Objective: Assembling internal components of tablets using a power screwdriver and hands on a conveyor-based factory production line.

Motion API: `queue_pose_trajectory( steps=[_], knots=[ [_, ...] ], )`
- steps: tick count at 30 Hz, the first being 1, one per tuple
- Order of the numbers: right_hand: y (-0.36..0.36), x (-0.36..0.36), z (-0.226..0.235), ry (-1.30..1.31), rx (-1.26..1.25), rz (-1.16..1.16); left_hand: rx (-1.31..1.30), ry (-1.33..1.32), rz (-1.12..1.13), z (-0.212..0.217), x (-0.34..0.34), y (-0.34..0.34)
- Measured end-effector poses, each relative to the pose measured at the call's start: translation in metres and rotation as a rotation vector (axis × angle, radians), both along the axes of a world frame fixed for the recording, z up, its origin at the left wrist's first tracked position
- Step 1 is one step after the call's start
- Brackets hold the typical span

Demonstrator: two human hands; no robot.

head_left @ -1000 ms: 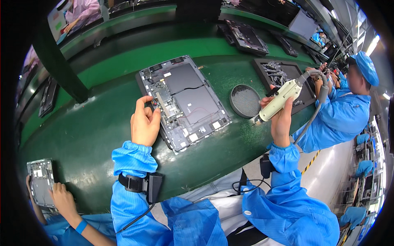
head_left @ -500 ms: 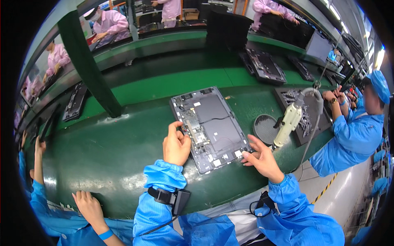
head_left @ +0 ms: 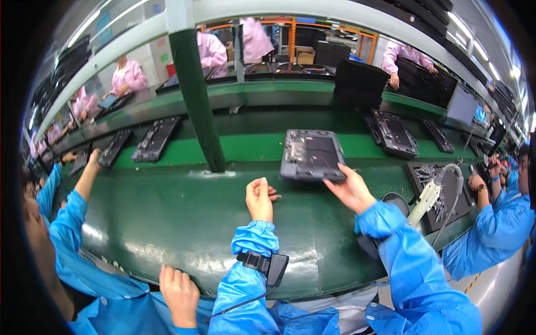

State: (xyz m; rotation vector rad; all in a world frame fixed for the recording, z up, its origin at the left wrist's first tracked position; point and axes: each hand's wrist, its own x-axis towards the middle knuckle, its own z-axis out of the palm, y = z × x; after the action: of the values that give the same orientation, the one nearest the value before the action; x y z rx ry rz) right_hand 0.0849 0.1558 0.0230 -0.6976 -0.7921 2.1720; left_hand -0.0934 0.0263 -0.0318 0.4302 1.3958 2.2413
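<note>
Your right hand (head_left: 353, 190) was clamped on the opened device (head_left: 314, 154) at its four o'clock corner, over the bench (head_left: 156, 209); your left hand (head_left: 260, 200), loosely curled and empty, hung at its eight o'clock. Shifting seemed in hand; the next move probably needed a level grip.

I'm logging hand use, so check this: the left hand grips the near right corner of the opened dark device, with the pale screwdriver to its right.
Wrong hand: the head view shows the right hand gripping the near right corner of the opened dark device, with the pale screwdriver to its right.
</note>
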Motion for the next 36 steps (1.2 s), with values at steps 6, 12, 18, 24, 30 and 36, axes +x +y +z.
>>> queue_pose_trajectory(
  steps=[6, 12, 18, 24, 30, 36],
  knots=[
    [0.065, -0.046, 0.003, -0.101, 0.161, -0.16, -0.083, 0.127, -0.092, 0.008, 0.015, 0.001],
    [0.013, -0.006, -0.01, -0.159, 0.291, 0.163, -0.176, 0.229, -0.125, -0.005, 0.009, -0.005],
    [-0.029, 0.057, -0.025, -0.319, 0.403, 0.393, -0.283, 0.578, -0.275, -0.004, 0.027, 0.003],
    [-0.027, 0.066, -0.042, -0.4, 0.665, 0.331, -0.519, 1.211, -0.085, 0.002, 0.028, 0.032],
    [-0.032, 0.066, -0.038, -0.441, 0.776, 0.331, -0.932, 1.469, -0.068, 0.024, 0.031, 0.104],
    [-0.034, 0.063, -0.04, -0.441, 0.923, 0.284, -1.072, 1.484, 0.067, 0.025, 0.034, 0.134]
  ],
)
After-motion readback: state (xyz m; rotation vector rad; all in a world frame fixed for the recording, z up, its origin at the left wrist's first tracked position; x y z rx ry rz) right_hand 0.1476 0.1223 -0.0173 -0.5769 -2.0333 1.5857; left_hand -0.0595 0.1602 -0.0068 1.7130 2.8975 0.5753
